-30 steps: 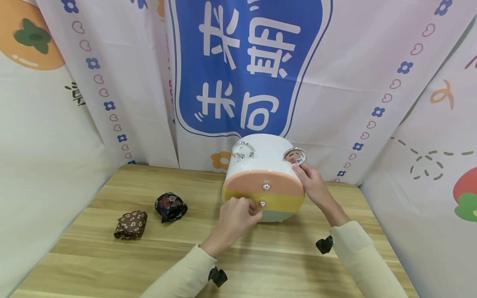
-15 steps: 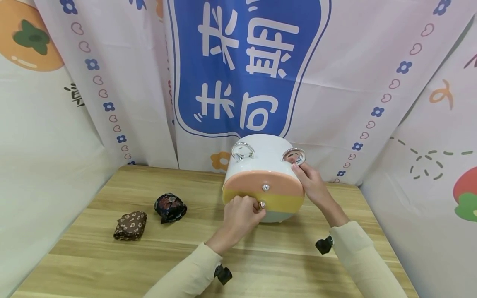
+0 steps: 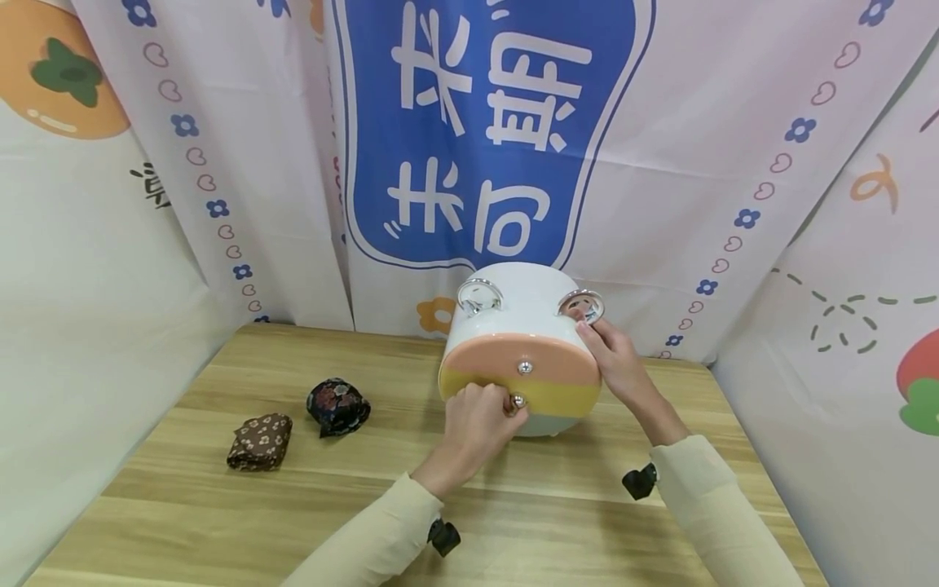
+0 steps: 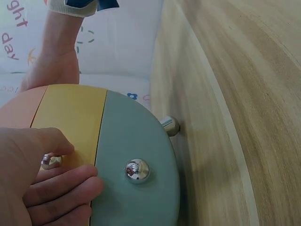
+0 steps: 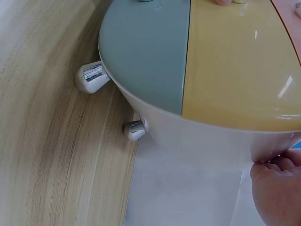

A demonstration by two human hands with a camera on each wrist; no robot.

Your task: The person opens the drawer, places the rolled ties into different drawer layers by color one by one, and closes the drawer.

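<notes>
A small rounded cabinet (image 3: 524, 306) with a white shell and silver disc ears stands at the back of the table. Its front has a pink drawer (image 3: 469, 356), a yellow drawer (image 3: 557, 399) and a green drawer (image 4: 136, 127), each with a silver knob. My left hand (image 3: 473, 424) pinches the yellow drawer's knob (image 4: 51, 161) between thumb and index finger, the other fingers lying against the front. The yellow front looks level with its neighbours. My right hand (image 3: 623, 371) grips the cabinet's right side just below the right ear (image 3: 589, 306), fingertips partly hidden.
Left of the cabinet lie a black floral cloth bundle (image 3: 337, 405) and a brown floral cloth bundle (image 3: 260, 443) on the wooden table (image 3: 367, 505). Printed curtains (image 3: 660, 212) hang close behind the cabinet. Short silver legs (image 5: 91, 77) hold it above the table.
My left hand has shifted slightly right, its fingers closing round the yellow drawer's knob. The right hand, cabinet and cloth bundles have stayed in place.
</notes>
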